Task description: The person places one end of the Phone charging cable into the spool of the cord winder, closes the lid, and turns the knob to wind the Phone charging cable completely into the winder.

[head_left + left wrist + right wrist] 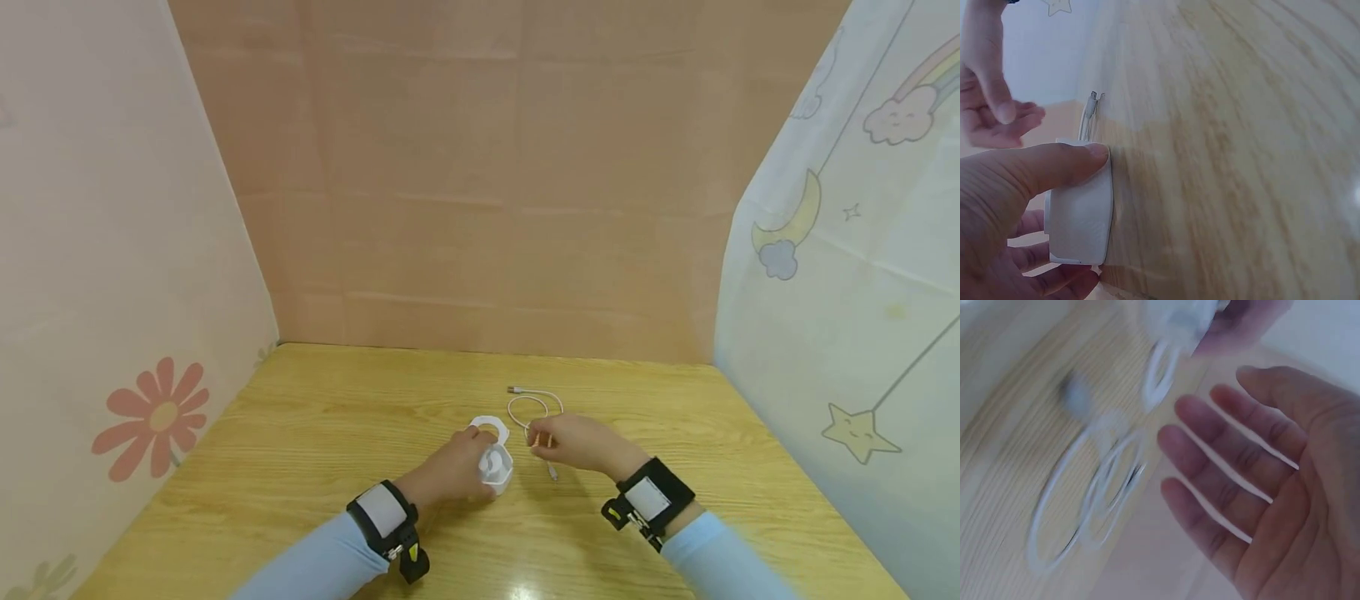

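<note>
My left hand (452, 472) grips a small white case (498, 472) on the table, thumb on one side and fingers on the other. The case's top is open; a white ring-shaped lid (504, 430) stands off its far side. In the left wrist view the thumb presses the case's smooth wall (1082, 215). My right hand (581, 442) hovers just right of the case, over a white USB cable (561, 402). Its fingers are spread and loosely bent in the right wrist view, with nothing between them. The cable lies loosely looped, its metal plug pointing left.
A wood-grain table (337, 417) lies under everything. A brown sheet (495, 183) closes off the back. Pale printed sheets stand at the left (112, 250) and right (832, 333) edges.
</note>
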Motion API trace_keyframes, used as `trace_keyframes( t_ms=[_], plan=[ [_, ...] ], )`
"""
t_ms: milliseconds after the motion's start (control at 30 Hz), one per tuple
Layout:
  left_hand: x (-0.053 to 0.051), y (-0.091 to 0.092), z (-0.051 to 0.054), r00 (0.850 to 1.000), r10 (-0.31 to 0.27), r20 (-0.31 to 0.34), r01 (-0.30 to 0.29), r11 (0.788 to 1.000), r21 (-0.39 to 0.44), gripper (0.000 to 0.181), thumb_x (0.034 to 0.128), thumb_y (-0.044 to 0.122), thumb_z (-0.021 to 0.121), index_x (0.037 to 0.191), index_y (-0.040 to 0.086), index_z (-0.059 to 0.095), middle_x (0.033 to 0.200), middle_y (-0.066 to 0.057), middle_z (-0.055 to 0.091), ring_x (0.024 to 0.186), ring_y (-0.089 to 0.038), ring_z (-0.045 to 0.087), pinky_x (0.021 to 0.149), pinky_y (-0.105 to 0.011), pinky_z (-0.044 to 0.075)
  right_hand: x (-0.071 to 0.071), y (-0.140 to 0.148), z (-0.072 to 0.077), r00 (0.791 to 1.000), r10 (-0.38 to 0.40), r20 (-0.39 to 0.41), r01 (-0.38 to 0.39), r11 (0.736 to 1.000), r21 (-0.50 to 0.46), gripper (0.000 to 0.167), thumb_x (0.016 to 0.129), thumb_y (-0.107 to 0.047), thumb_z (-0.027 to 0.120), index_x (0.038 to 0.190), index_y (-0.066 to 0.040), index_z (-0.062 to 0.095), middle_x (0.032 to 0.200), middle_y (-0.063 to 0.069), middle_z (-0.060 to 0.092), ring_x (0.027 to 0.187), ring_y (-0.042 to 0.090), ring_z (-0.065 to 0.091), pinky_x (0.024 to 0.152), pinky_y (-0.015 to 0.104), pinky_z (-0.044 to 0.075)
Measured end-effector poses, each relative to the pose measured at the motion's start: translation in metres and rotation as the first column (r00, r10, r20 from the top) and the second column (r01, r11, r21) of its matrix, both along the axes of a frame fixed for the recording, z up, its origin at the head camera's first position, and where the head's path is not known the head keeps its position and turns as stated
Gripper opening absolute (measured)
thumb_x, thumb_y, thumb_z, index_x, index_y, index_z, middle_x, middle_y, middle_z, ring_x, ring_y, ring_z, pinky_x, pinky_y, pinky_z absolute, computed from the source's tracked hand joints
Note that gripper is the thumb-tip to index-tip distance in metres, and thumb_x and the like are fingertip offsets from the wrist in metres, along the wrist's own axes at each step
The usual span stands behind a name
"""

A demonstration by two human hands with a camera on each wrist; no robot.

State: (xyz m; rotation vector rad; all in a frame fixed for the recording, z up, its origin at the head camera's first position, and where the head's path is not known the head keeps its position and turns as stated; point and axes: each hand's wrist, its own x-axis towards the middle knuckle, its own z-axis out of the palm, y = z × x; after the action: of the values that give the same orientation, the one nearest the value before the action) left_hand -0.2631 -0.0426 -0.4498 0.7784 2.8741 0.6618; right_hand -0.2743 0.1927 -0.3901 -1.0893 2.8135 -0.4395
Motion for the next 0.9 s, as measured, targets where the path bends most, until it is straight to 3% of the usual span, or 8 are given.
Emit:
trace_keyframes(
  t_ms=[100, 267, 533, 733, 900],
  plan=[
    [-0.001, -0.001, 0.001, 1.000, 0.001, 0.016, -0.001, 1.000, 0.019, 0.075, 0.0672, 0.035, 0.088, 0.129, 0.010, 0.055, 0.119, -0.004, 0.055, 0.103, -0.019, 0.054, 0.080, -0.031, 0.050, 0.008, -0.028, 0.003, 0.993, 0.117, -0.012, -0.117, 0.993, 0.002, 0.012, 0.093, -0.017, 0.064, 0.104, -0.014, 0.068, 0.097, -0.006, 0.067, 0.082, 0.005, 0.062, 0.070, 0.022, 0.051],
    [0.000, -0.002, 0.003, 1.000, -0.025, 0.015, 0.024, 0.999, 0.044, 0.067, 0.0679, 0.034, 0.088, 0.122, 0.009, 0.057, 0.117, -0.003, 0.055, 0.105, -0.021, 0.052, 0.084, -0.032, 0.049, 0.005, -0.048, -0.008, 0.977, 0.193, -0.088, -0.189, 0.981, 0.052, 0.020, 0.089, -0.017, 0.070, 0.109, -0.016, 0.070, 0.107, -0.005, 0.063, 0.096, 0.011, 0.063, 0.080, 0.020, 0.051],
    [0.002, -0.001, 0.001, 0.998, -0.014, 0.055, 0.009, 0.995, 0.096, 0.071, 0.0681, 0.032, 0.089, 0.123, 0.004, 0.054, 0.114, -0.003, 0.053, 0.102, -0.018, 0.049, 0.082, -0.028, 0.049, -0.001, -0.050, -0.023, 0.966, 0.220, -0.133, -0.217, 0.975, 0.034, 0.029, 0.082, -0.013, 0.076, 0.111, -0.015, 0.071, 0.108, -0.004, 0.060, 0.096, 0.009, 0.059, 0.080, 0.019, 0.050],
    [0.002, -0.002, 0.001, 0.999, -0.015, 0.048, 0.010, 0.995, 0.097, 0.074, 0.0684, 0.032, 0.088, 0.126, 0.003, 0.052, 0.116, -0.003, 0.052, 0.104, -0.019, 0.050, 0.085, -0.029, 0.049, -0.007, -0.052, -0.027, 0.954, 0.245, -0.174, -0.244, 0.969, 0.029, 0.029, 0.081, -0.013, 0.078, 0.109, -0.014, 0.072, 0.105, -0.002, 0.061, 0.094, 0.011, 0.058, 0.077, 0.020, 0.051],
    [0.001, -0.003, 0.000, 0.999, -0.021, 0.033, 0.018, 0.994, 0.104, 0.070, 0.0675, 0.031, 0.089, 0.122, 0.004, 0.053, 0.113, -0.002, 0.052, 0.103, -0.019, 0.050, 0.084, -0.029, 0.049, -0.007, -0.054, -0.027, 0.963, 0.221, -0.154, -0.218, 0.975, 0.036, 0.024, 0.080, -0.019, 0.078, 0.102, -0.013, 0.071, 0.097, -0.003, 0.060, 0.087, 0.009, 0.057, 0.074, 0.019, 0.049]
  ],
)
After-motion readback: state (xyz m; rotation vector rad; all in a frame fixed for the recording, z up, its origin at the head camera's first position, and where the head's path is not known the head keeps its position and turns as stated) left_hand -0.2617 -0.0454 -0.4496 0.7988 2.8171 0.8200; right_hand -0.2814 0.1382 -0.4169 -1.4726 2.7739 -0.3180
